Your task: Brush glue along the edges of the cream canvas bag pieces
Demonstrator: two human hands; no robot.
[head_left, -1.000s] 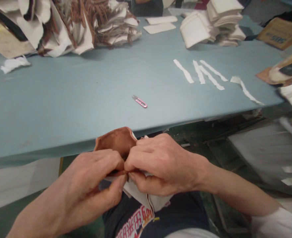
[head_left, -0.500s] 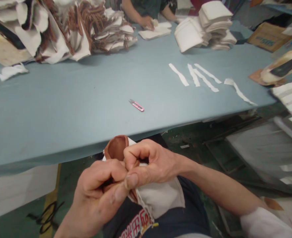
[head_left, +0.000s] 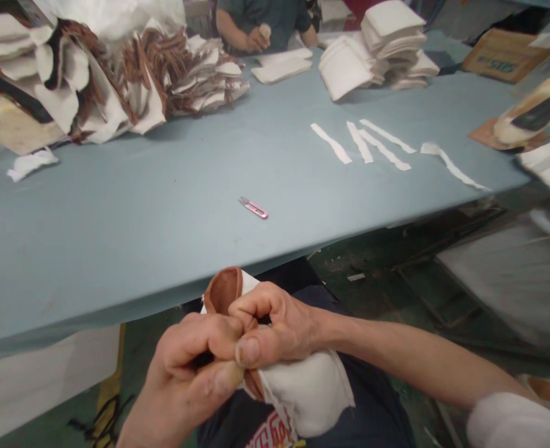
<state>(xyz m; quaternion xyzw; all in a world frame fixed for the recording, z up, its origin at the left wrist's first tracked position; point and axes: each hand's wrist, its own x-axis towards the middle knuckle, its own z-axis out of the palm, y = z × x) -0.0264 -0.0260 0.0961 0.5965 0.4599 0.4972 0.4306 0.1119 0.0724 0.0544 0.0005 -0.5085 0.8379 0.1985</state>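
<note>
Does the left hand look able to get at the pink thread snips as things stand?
Probably, once the left hand lets go of the white-and-brown piece; nothing lies over the snips.

Your left hand (head_left: 191,367) and right hand (head_left: 275,330) meet low in front of you, thumbs and curled fingers pinched together so the tips touch; your left forearm rises from the bottom edge, while your bare right forearm (head_left: 405,348) slants in from the lower right, its wrist fairly straight
</note>
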